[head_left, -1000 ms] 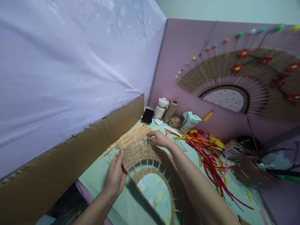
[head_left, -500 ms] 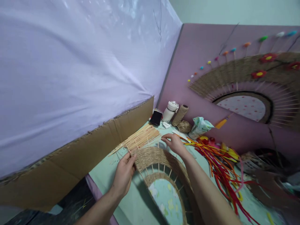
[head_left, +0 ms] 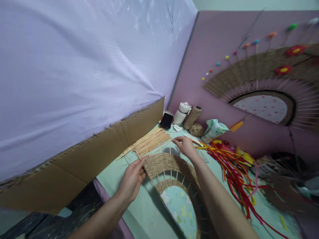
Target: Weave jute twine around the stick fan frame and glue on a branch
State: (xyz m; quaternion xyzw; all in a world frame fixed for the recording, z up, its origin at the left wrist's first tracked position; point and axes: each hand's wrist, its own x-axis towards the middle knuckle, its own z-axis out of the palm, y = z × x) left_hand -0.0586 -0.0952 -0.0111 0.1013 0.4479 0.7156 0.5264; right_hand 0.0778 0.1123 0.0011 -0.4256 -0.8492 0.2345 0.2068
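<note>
A round woven jute piece point(head_left: 171, 164) with thin wooden spokes and a patterned centre lies on the pale green table point(head_left: 139, 212) in front of me. My left hand point(head_left: 132, 181) rests against its left rim, fingers together and pinching the weave. My right hand point(head_left: 185, 147) reaches over the top rim, fingers curled near a spoke tip; what they pinch is too small to make out. A bundle of thin wooden sticks point(head_left: 148, 142) lies just beyond the piece, to the left.
A cardboard sheet point(head_left: 84, 162) leans along the left. At the back stand a phone point(head_left: 166, 120), a white jar point(head_left: 181, 113), a twine spool point(head_left: 193, 116) and a twine ball point(head_left: 197, 129). Coloured strips point(head_left: 231, 166) pile at right. A finished woven fan point(head_left: 264, 83) hangs on the purple wall.
My view has swung left and slightly up. My right hand moved from the stick bundle back over the top rim. My left hand stays at the left rim.
</note>
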